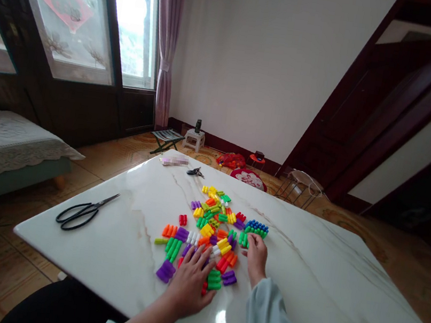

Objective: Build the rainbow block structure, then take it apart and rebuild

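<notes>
My left hand (190, 283) lies with spread fingers over the near part of a pile of colourful plastic building blocks, hiding some of them. Purple blocks (165, 271) and green blocks (173, 251) show to its left, and another green block (214, 279) sits by its thumb side. On the pile's right side, my right hand (257, 255) is closed with fingertips and thumb at a ribbed green block (243, 239). Just beyond those fingers stands a cluster of blue and green blocks (257, 228). Red and orange blocks (227, 262) lie between my two hands.
Black-handled scissors (86, 212) rest on the left of the white marble-patterned table (302, 282). At the far edge are a dark clip-like tool (196, 171) and a pale packet (174, 161). Beyond stand a folding stool (167, 138) and a white stool (194, 138).
</notes>
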Tool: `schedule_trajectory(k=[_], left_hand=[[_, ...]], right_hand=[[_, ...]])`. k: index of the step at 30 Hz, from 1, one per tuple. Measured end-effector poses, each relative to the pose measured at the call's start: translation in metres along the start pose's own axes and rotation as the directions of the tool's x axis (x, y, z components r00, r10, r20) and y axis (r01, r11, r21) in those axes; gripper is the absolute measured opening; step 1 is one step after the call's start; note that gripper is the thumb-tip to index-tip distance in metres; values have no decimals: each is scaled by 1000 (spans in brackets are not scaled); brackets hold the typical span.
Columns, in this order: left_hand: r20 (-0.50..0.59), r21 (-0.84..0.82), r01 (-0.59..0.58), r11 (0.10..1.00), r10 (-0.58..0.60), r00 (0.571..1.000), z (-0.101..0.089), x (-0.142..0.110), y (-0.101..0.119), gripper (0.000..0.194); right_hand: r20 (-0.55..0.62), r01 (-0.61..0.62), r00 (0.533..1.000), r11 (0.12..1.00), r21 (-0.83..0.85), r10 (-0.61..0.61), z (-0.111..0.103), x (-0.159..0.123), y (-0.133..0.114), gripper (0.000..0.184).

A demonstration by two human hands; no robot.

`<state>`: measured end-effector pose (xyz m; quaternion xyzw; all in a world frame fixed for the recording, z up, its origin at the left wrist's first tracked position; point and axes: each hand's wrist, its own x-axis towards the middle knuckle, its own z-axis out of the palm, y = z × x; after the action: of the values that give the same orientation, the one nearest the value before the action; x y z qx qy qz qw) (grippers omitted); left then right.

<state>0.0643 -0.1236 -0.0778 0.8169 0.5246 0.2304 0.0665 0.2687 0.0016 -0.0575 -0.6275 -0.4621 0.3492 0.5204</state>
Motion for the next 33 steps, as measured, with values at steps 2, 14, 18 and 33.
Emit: schedule_trajectory(k=[2, 14, 18, 33], left_hand=[[3, -5, 1, 1000, -1, 1000, -1, 0, 1, 71], [-9, 58, -31, 998, 32, 999, -4, 1, 1, 73], [-14, 60, -37, 998, 38, 999, -5, 1, 1, 72], [-6, 48, -41, 998, 42, 999, -3, 0, 0, 72]], right_hand=[[-9, -71, 997, 996, 57, 71, -16, -6, 9, 44], [23, 194, 976, 826, -530, -214, -79, 26, 16, 26], [225, 336, 939, 550, -765, -260, -75, 20, 4, 25], [172, 258, 966, 803, -537, -195, -77, 3, 35, 22]])
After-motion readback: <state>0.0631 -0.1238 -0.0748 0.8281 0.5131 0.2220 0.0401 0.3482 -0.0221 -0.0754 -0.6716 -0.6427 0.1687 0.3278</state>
